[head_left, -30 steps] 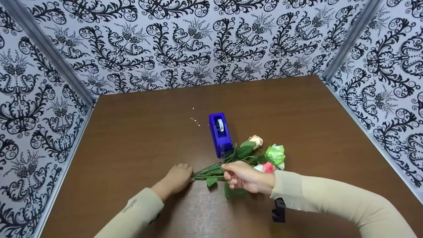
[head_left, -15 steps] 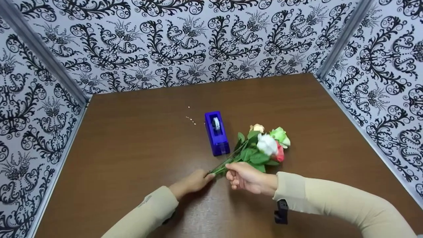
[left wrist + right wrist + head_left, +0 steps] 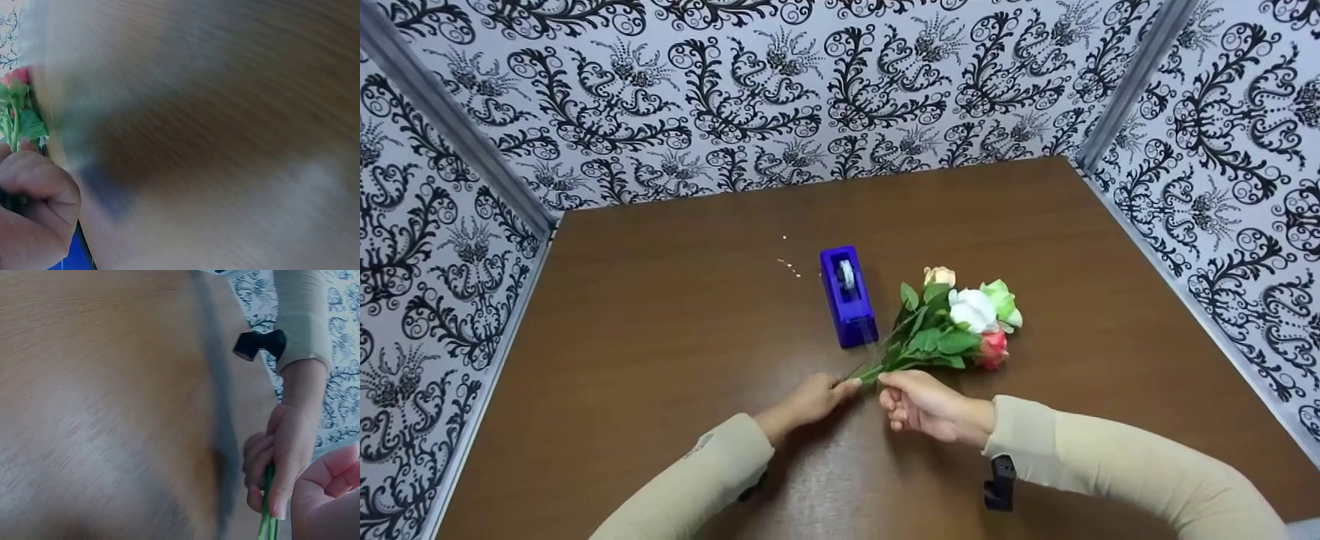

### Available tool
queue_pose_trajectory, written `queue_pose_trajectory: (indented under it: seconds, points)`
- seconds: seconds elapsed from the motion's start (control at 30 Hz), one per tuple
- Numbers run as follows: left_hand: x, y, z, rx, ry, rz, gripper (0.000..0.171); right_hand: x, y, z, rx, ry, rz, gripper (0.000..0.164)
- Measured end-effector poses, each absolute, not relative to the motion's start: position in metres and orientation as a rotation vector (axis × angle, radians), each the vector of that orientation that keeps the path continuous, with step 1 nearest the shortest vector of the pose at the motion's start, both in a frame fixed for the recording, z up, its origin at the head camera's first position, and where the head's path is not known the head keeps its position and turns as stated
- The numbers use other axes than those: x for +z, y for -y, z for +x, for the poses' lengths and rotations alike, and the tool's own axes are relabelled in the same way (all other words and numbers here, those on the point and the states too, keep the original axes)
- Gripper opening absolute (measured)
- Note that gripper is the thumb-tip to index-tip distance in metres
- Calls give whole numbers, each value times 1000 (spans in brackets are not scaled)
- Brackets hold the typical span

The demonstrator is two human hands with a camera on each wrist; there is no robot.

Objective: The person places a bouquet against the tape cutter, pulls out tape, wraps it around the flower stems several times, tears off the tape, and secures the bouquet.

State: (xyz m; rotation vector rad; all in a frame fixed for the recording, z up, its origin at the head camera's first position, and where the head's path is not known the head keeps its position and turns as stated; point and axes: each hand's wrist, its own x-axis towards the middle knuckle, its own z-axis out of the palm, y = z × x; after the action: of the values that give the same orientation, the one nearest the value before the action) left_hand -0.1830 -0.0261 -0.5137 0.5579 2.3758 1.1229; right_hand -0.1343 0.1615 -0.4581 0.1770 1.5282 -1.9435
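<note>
In the head view my left hand (image 3: pixel 810 399) grips the green stems (image 3: pixel 870 373) of a bunch of artificial roses, thumb on top. White (image 3: pixel 973 310), green (image 3: pixel 1001 302), red (image 3: pixel 992 349) and cream (image 3: pixel 940 277) rose heads point right, above dark leaves (image 3: pixel 934 341). The left wrist view shows my curled left fingers (image 3: pixel 39 180) around the stems. My right hand (image 3: pixel 930 405), fingers curled, pinches the end of a faint clear strip of tape (image 3: pixel 873 351) between thumb and forefinger. That strip runs from the blue tape dispenser (image 3: pixel 849 300) across the stems.
The brown wooden table (image 3: pixel 682 300) is walled on its back and sides by patterned black-and-white panels (image 3: pixel 750 90). Small pale specks (image 3: pixel 790 265) lie left of the dispenser. A dark wrist camera (image 3: pixel 1000 482) hangs under my right sleeve.
My left hand has taken hold of the stems and moved right and up, carrying the roses out from behind my right hand. My right hand has stayed nearly in place.
</note>
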Motion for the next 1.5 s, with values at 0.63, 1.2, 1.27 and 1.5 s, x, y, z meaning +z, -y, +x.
queue_pose_trajectory:
  seconds: [0.63,1.2,1.27,1.5]
  points:
    - [-520,10,-159,1613,-1905,301,30,-475,-161,-123,-2016,-1682,163,13]
    - [-512,-3,-153,1670,-1912,319,32,-487,-163,-121,-2038,-1732,180,14]
    - [-512,-4,-153,1675,-1903,313,32,-488,-163,-120,-2042,-1741,185,13]
    - [-513,-5,-152,1678,-1850,307,33,-497,-163,-121,-2025,-1802,213,12]
